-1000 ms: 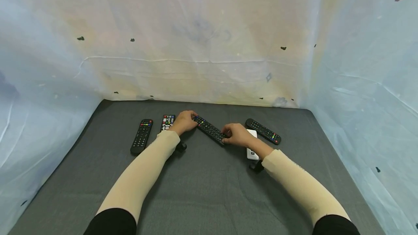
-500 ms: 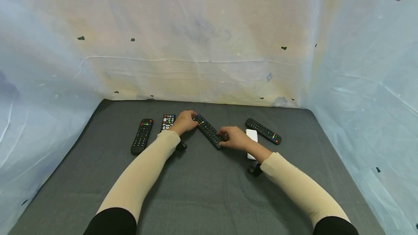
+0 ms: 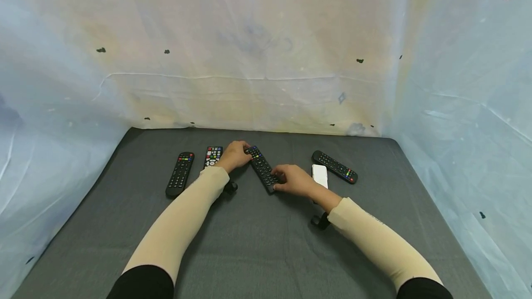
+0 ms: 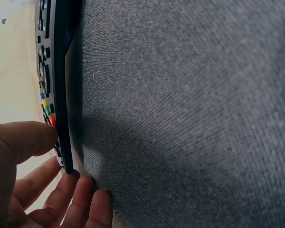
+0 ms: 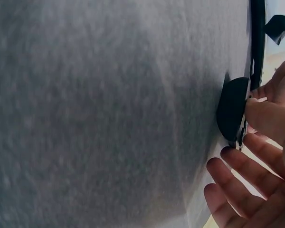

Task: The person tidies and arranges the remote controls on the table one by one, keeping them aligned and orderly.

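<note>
Grey cloth-covered worktop (image 3: 249, 248); at centre, left hand (image 3: 235, 155) and right hand (image 3: 295, 180) pinch opposite ends of a long black plastic remote (image 3: 261, 165), probably light, stiff, best gripped there.

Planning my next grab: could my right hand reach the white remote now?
Probably, once your right hand releases the held black remote: the white remote lies near, its far end uncovered.

Head view downward, 2 wrist views close, middle remote (image 3: 261, 166) shared
</note>
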